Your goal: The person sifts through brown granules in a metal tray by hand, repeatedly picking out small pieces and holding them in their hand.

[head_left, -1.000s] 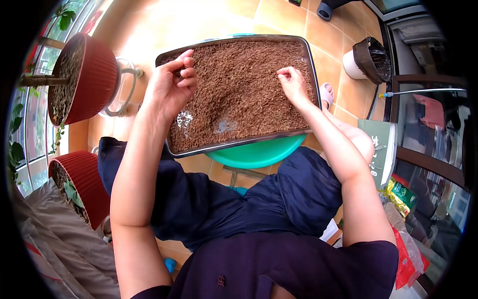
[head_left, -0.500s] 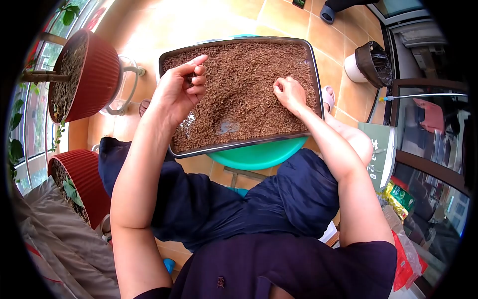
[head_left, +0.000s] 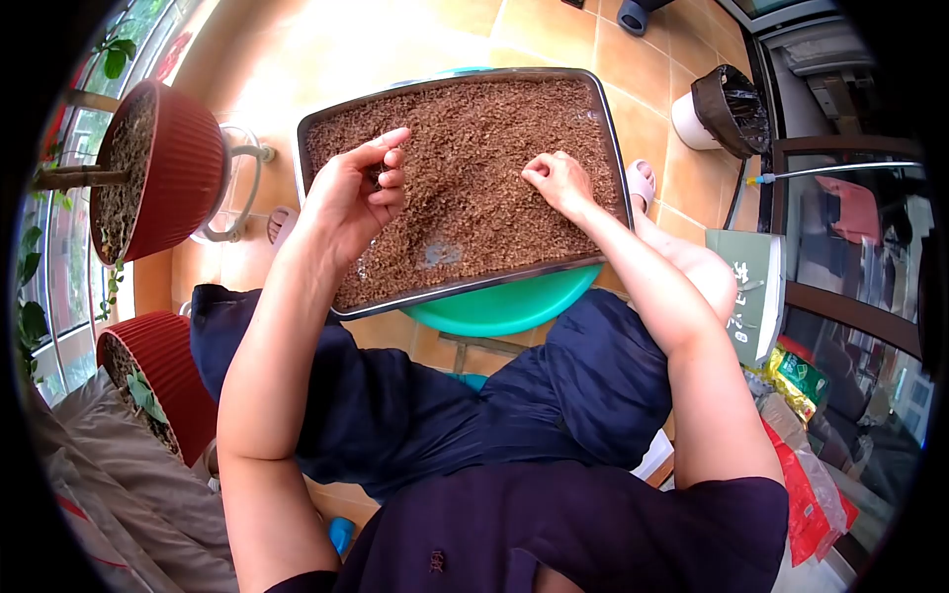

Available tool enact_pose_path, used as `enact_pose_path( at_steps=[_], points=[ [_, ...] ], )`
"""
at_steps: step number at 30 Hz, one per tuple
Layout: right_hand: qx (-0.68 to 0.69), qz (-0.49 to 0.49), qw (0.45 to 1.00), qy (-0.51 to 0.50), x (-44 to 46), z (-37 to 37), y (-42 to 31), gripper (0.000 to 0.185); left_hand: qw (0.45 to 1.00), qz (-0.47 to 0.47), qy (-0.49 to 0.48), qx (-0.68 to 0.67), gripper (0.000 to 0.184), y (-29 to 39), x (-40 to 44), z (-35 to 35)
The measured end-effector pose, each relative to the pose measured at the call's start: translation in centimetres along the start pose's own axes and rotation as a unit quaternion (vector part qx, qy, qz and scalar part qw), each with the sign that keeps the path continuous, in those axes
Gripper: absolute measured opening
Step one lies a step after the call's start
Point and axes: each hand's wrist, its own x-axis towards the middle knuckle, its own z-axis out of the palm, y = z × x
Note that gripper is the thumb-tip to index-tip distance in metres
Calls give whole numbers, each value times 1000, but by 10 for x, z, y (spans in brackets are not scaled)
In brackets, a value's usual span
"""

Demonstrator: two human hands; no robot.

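Note:
A dark-rimmed rectangular tray (head_left: pixel 465 290) rests on a green basin (head_left: pixel 514 308) in front of my knees. Brown granular material (head_left: pixel 494 217) fills the tray, with a thin patch near its front edge where the bottom shows. My left hand (head_left: pixel 366 188) is over the tray's left part, palm turned up, fingers curled; small dark bits seem to lie inside the curl. My right hand (head_left: pixel 559 181) is over the right part, thumb and fingertips pinched together close to the brown material. Whatever that pinch holds is too small to make out.
Two red plant pots (head_left: pixel 178 163) stand at the left by the window. A white bin (head_left: pixel 695 124) with a dark liner is at the upper right. A green book (head_left: pixel 746 287) and colourful packets (head_left: pixel 796 381) lie at the right. Someone's dark shoe (head_left: pixel 633 17) shows at the top.
My right hand has moved left over the tray, towards my left hand. My left hand is slightly lower and stays curled. The whole view has shifted slightly.

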Motion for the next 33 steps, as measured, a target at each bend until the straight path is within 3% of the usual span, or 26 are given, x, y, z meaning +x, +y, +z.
enact_pose_path(
  at_steps=[6, 9, 11, 13, 16, 21, 25, 27, 28, 31, 33],
  points=[
    [57, -27, 998, -31, 5, 5, -17, 16, 1000, 11, 16, 13, 30, 6, -2, -1],
    [234, 30, 969, -74, 7, -4, -12, 19, 999, 18, 17, 22, 29, 5, -3, 1],
    [387, 125, 899, -165, 0, -33, -29, 15, 999, 23, 16, 36, 29, 2, -3, 3],
    [571, 152, 773, -231, -7, -46, -31, 12, 998, 31, 17, 58, 29, -4, -3, 5],
    [640, 121, 704, -283, -16, -62, -47, 10, 995, 6, 21, 94, 26, -17, -1, 9],
    [605, 50, 734, -303, -40, -86, -90, 11, 985, -69, 29, 154, 28, -48, 4, 18],
    [502, -63, 814, -286, -50, -83, -107, 16, 984, -94, 14, 153, 33, -63, 8, 23],
    [423, -144, 863, -235, -56, -77, -113, 14, 984, -96, 24, 151, 32, -66, 11, 20],
    [305, -166, 920, -185, -61, -88, -119, 13, 984, -96, 30, 149, 32, -67, 11, 19],
    [170, -327, 929, 17, -61, -79, -114, 13, 978, -100, 24, 181, 31, -68, 13, 20],
    [137, -347, 926, 58, -59, -77, -111, 15, 978, -105, 20, 179, 31, -66, 12, 21]
  ],
)
